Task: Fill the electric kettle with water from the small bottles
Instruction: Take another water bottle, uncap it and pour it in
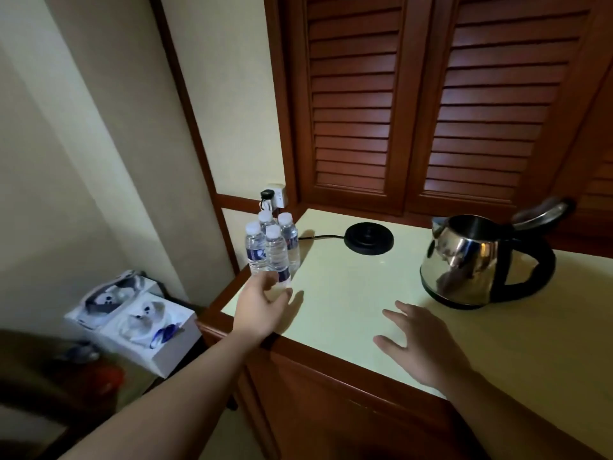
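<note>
Four small water bottles (273,247) stand in one cluster on the counter (348,287), each with a white cap. There is one steel electric kettle (477,260) and one round black kettle base (369,238). Two louvred wooden doors (431,101) rise behind. Two white boxes (132,313) sit lower left. Two hands show.

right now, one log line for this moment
left hand reaching front bottle | right hand open over counter | kettle lid up, off base
</note>
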Tool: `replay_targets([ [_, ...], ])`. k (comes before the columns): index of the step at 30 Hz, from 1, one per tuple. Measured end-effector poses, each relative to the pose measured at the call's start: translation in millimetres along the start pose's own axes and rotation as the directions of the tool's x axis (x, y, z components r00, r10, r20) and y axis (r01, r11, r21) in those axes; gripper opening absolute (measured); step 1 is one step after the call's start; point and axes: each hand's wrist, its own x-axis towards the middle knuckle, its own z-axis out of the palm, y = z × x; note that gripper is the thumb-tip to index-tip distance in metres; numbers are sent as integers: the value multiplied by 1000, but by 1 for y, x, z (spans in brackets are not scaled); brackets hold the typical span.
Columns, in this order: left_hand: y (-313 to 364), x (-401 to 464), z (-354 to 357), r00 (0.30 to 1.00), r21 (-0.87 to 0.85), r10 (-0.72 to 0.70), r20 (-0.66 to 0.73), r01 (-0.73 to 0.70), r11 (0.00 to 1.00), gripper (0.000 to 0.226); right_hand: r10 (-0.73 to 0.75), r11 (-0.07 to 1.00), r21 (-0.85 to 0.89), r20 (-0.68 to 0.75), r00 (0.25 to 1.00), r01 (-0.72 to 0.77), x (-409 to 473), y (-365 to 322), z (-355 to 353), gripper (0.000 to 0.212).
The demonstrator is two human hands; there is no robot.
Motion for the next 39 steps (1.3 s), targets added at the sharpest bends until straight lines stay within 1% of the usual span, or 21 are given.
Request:
replay_targets([
  [1, -1, 6, -1, 999, -2, -19, -35, 19, 1000, 40, 8, 1000, 9, 8, 1000, -8, 0, 1, 0, 84],
  [4, 1, 20, 0, 991, -42, -76, -111, 72, 997, 51, 12, 999, 37, 6, 1000, -13, -1, 2, 2, 84],
  [6, 5, 27, 4, 985, -69, -116, -131, 107, 992, 57, 14, 999, 42, 3, 1000, -14, -3, 3, 3, 79],
  [9, 12, 33, 14, 977, -61, -145, -153, 138, 989, 60, 11, 999, 44, -6, 1000, -11, -6, 1, 0, 69],
  [12, 16, 38, 27, 963, -109, -198, -185, 180, 978, 66, 12, 999, 48, -12, 1000, -11, -8, 0, 0, 68],
  [15, 17, 46, 34, 951, -115, -237, -199, 218, 969, 63, 24, 997, 75, -9, 1000, -23, -9, -1, -1, 68],
  [18, 17, 48, 39, 960, -116, -206, -192, 186, 976, 60, 28, 995, 91, -14, 1000, -27, -10, -4, -5, 68],
  [22, 24, 35, 48, 996, -135, -46, -71, 36, 990, 52, 23, 993, 119, -9, 1000, -22, -11, -6, -9, 66],
  [26, 35, 22, 61, 993, -249, 81, 84, -58, 967, 39, 44, 986, 158, 6, 999, -44, -12, -3, -12, 65],
  [29, 44, 10, 73, 964, -347, 164, 210, -83, 934, 46, 70, 979, 191, -5, 998, -68, -13, -1, -12, 62],
  [32, 55, -2, 85, 925, -454, 226, 304, -68, 888, 48, 154, 944, 301, -43, 987, -134, -14, -1, -13, 53],
  [34, 58, -5, 94, 895, -481, 259, 363, -58, 875, 42, 201, 919, 360, -78, 977, -160, -13, 0, -16, 48],
  [36, 61, -6, 98, 863, -488, 296, 409, -67, 870, 36, 224, 910, 379, -103, 969, -170, -13, 2, -23, 49],
  [39, 67, -7, 102, 842, -465, 355, 405, -144, 873, 35, 209, 913, 387, -169, 963, -130, -12, 4, -38, 42],
])
